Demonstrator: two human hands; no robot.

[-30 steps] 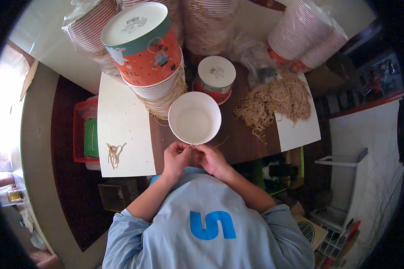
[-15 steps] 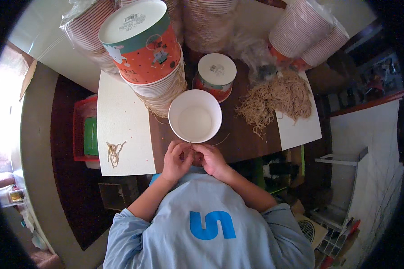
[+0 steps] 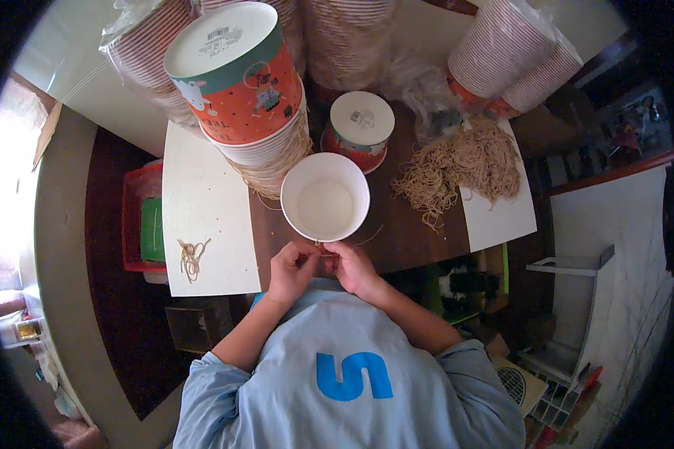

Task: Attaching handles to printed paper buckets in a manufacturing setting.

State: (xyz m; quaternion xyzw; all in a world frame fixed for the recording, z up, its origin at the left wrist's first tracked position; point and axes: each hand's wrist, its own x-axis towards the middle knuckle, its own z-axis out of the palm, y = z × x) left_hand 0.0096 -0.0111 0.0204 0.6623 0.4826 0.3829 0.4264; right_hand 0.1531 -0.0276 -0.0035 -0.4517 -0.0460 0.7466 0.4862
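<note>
Hands unchanged from a second ago: left hand (image 3: 292,271) and right hand (image 3: 352,268) both pinch a thin tan rubber band (image 3: 322,254) just below the open white paper bowl (image 3: 325,197) on the dark wooden tabletop (image 3: 412,232), so looping work looks mid-step.

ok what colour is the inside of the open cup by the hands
Plain white inside the open cup, clearest in the head view.

White paper cup (image 3: 324,197) upright on dark desk (image 3: 404,236), mouth open, inside bare, near desk's front edge. Thin tan rubber band (image 3: 323,253) pinched just below cup rim, mostly hidden.
</note>
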